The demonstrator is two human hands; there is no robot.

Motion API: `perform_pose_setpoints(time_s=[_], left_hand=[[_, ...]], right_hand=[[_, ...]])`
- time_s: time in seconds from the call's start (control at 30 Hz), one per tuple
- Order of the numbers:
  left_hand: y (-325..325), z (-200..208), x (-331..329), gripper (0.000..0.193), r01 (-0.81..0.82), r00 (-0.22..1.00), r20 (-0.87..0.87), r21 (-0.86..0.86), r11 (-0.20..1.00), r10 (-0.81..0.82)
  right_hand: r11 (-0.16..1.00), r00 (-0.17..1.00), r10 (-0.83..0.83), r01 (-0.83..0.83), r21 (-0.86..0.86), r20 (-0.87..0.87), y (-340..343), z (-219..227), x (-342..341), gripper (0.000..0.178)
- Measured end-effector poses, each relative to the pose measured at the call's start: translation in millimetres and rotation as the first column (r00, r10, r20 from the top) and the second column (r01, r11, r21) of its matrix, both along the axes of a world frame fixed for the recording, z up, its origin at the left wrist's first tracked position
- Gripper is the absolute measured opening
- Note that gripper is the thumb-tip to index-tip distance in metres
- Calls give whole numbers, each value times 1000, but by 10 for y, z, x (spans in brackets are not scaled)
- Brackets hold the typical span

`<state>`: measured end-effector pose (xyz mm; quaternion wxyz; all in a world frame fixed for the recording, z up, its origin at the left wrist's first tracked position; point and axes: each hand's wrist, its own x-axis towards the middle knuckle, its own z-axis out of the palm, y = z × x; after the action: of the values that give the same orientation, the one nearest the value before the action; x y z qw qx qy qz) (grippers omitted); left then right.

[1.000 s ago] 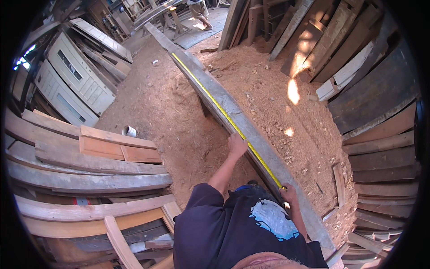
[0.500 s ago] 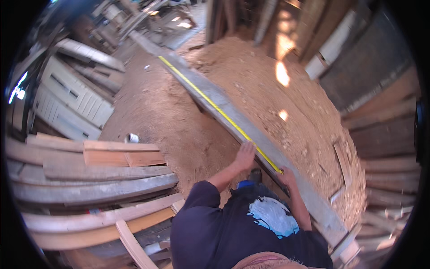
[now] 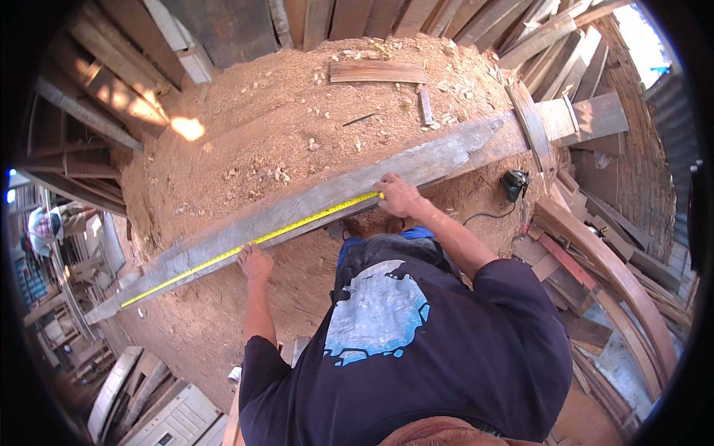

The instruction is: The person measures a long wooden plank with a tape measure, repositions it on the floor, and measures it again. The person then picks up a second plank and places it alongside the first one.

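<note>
A long, weathered grey board (image 3: 439,157) lies slantwise in front of me. Along its near side runs the yellow blade of a tape measure (image 3: 186,273), stretched out toward the board's far left part. My right hand (image 3: 400,198) is closed on the right end of the tape, its fingers resting on the board. Farther left, my left hand (image 3: 256,263) reaches the board's near edge, fingers bent and pinching at the tape blade. The undersides of both hands are hidden.
Sawdust and chips (image 3: 245,163) cover the ground past the board. A dark power tool (image 3: 514,183) with a cord sits right. Lumber (image 3: 625,260) is piled at right, planks (image 3: 320,22) lean behind. Another person (image 3: 46,225) is far left.
My view has turned to the right, so the board lies flatter across it. My left hand has slid left along the tape, farther from my right hand, which stays at the tape's end.
</note>
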<state>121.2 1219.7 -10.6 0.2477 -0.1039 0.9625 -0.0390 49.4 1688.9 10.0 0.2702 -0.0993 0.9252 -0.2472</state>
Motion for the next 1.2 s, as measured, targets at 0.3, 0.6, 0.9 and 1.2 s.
perform_pose_setpoints(time_s=[0.3, 0.6, 0.9, 1.2], left_hand=[[-76, -29, -66, 62, 85, 996, -2, -17, 996, -85], [-110, -102, -60, 63, 94, 993, 74, -70, 993, -89], [-97, -106, -107, 66, 54, 988, 149, -111, 992, -37], [-34, -112, -180, 69, 1, 981, 193, -124, 992, 24]], right_hand=[[937, 970, -174, 217, 275, -171, 1873, -151, -20, 49], [939, 951, -243, 280, 201, -192, 2537, -343, -4, 48], [943, 940, -246, 288, 168, -236, 2521, -389, 24, 48], [938, 939, -259, 301, 172, -227, 2506, -361, 19, 46]])
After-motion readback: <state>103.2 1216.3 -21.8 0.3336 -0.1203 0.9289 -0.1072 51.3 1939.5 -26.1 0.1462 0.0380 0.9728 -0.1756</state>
